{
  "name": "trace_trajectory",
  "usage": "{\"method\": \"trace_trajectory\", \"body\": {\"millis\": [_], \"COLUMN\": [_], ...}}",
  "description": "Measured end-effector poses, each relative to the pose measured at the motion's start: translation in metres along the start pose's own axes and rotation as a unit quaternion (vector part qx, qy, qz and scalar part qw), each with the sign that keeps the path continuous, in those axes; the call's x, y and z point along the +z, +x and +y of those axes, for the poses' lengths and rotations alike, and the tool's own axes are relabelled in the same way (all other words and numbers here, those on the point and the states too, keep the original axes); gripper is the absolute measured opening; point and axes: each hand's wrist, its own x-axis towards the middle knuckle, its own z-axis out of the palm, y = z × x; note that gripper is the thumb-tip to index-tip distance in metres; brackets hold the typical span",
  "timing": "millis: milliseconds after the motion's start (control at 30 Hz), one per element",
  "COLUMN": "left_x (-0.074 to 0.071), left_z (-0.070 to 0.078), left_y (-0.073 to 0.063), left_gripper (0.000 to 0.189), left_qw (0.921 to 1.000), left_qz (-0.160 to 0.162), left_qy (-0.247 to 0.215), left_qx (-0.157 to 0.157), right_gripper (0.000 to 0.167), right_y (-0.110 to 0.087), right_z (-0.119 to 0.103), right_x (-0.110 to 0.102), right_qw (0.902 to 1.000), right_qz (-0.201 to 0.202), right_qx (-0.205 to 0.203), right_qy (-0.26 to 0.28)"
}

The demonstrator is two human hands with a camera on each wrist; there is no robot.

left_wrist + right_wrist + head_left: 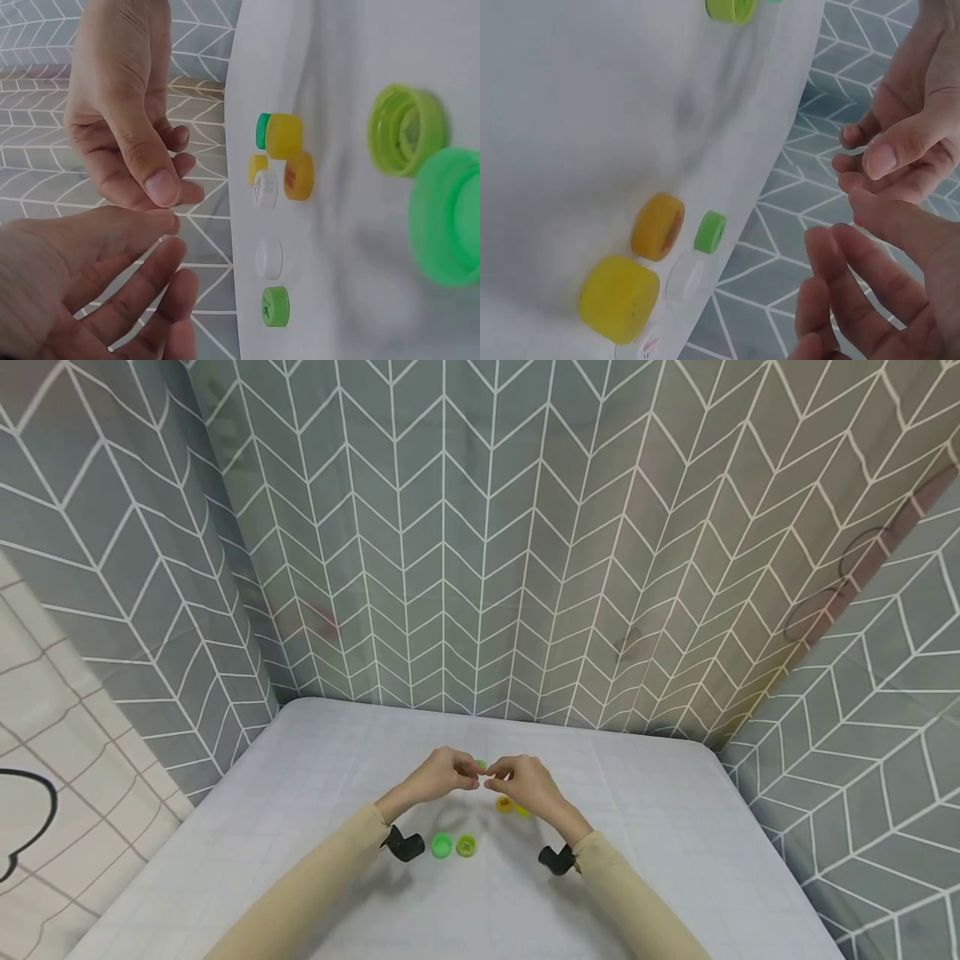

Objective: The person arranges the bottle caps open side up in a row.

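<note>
Over the white table, my left hand [447,772] and right hand [525,781] are raised with fingertips close together. Their fingers are loosely bent, and I see no object between them. Whether the fingertips touch is hard to tell. Below and nearer me lie a mint-green bottle cap [442,845] and a lime cap [466,845], hollow sides up. Under my right hand are an orange cap [505,804] and a yellow cap [522,811]. A green cap [481,764] sits just beyond the hands. The left wrist view also shows two white caps, one [265,188] beside the orange cap.
The white-covered table [360,743] ends at grey patterned curtains [465,568] at the back and sides. In the left wrist view, a teal-green cap [262,130] and a small yellow cap [257,169] lie among the far caps. Black wrist mounts [405,844] hang below both wrists.
</note>
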Motion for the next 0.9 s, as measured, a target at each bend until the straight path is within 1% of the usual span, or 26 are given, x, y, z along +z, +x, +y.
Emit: {"method": "trace_trajectory", "body": {"millis": [67,233,333,500,600,700,833,900], "left_x": [-0.001,-0.001,-0.002,-0.001,0.0,0.002,0.005,0.006], "left_z": [0.0,-0.004,-0.007,-0.013,-0.02,-0.027,-0.034,-0.038], "left_y": [0.005,0.019,0.026,0.034,0.037,0.04,0.044,0.046], "left_gripper": [0.018,0.017,0.018,0.023,0.024,0.025,0.028,0.03], "left_qw": [1.0,0.9999,0.9997,0.9981,0.9965,0.9952,0.9942,0.9938], "left_qz": [0.0,0.005,0.019,0.046,0.059,0.068,0.071,0.067], "left_qy": [-0.005,-0.007,0.005,0.039,0.059,0.064,0.056,0.047], "left_qx": [-0.001,0.012,0.013,0.007,-0.008,-0.029,-0.059,-0.075], "right_gripper": [0.018,0.021,0.025,0.032,0.035,0.036,0.037,0.037], "right_y": [0.004,0.015,0.022,0.033,0.037,0.04,0.045,0.047], "right_z": [0.003,0.008,0.011,0.02,0.025,0.029,0.033,0.035], "right_x": [0.0,-0.001,0.0,0.003,0.006,0.009,0.014,0.016], "right_qw": [1.0,0.9997,0.9993,0.9992,0.9992,0.9988,0.998,0.9975], "right_qz": [0.001,-0.002,-0.002,-0.002,-0.008,-0.012,-0.017,-0.023], "right_qx": [0.0,-0.013,-0.014,0.009,0.023,0.035,0.049,0.057], "right_qy": [0.006,0.022,0.034,0.039,0.034,0.032,0.034,0.036]}}
